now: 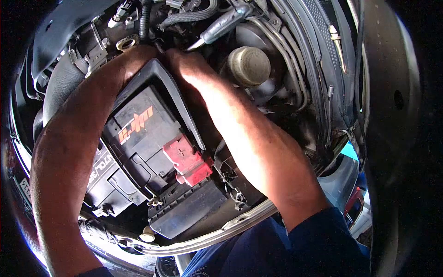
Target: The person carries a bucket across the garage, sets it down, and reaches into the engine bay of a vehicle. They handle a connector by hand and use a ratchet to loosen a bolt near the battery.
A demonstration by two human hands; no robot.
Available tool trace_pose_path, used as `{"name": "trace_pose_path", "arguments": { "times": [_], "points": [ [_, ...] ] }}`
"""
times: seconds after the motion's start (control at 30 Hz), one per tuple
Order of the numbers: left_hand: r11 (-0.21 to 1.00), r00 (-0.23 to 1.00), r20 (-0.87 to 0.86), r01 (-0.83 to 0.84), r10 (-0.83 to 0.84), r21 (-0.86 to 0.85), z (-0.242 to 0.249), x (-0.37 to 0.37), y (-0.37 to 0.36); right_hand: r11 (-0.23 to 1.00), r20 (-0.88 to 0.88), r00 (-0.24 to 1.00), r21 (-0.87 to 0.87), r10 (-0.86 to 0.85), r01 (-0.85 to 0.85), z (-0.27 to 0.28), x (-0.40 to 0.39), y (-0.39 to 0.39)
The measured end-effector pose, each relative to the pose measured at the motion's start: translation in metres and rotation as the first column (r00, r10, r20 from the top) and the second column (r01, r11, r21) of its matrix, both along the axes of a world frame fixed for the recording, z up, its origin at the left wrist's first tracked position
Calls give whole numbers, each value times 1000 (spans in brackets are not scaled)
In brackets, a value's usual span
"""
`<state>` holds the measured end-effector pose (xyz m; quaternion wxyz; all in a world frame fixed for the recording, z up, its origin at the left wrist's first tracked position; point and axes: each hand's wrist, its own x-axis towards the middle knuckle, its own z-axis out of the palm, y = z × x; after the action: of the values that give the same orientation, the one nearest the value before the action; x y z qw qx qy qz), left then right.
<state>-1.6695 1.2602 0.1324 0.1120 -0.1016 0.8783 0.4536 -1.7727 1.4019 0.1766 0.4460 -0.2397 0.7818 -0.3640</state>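
Both my arms reach down into an engine bay behind a car battery [138,115]. My left hand [148,51] shows only at its wrist end, beside a metal ring [127,43]. My right hand [179,59] dips below the edge next to it, close to the pale tip of a grey cylindrical piece [226,24]. Fingers of both hands are hidden, as is anything they hold. A black plastic frame [173,87] wraps the battery's far corner, between my forearms. On the battery top sits a red terminal cover [187,161] marked with a plus.
A yellowed round reservoir cap [249,67] lies right of my right forearm. A black ribbed box cover [189,207] stands near the front body edge [230,226]. A thick grey hose [64,85] runs at the left. Pipes [288,55] curve along the right.
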Motion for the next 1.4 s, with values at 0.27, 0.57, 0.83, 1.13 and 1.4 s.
{"name": "trace_pose_path", "arguments": {
  "times": [0.27,0.57,0.83,1.13,1.4],
  "points": [
    [995,995,-80,-56,62,78,-18,0,-2,937,-203,920,172,336,-304,-9,-11,9],
    [998,998,31,-59,59,-13,27,0,9,877,-452,752,219,480,-428,3,-9,26],
    [979,998,11,64,-63,-193,14,-2,3,988,-256,959,-61,125,-145,-12,-10,22],
    [970,992,99,95,-74,-225,24,-3,9,927,-353,860,217,368,-307,42,3,22],
    [972,984,170,90,-53,-217,38,-5,14,982,-180,974,159,134,-106,28,-2,19]
  ]
}}
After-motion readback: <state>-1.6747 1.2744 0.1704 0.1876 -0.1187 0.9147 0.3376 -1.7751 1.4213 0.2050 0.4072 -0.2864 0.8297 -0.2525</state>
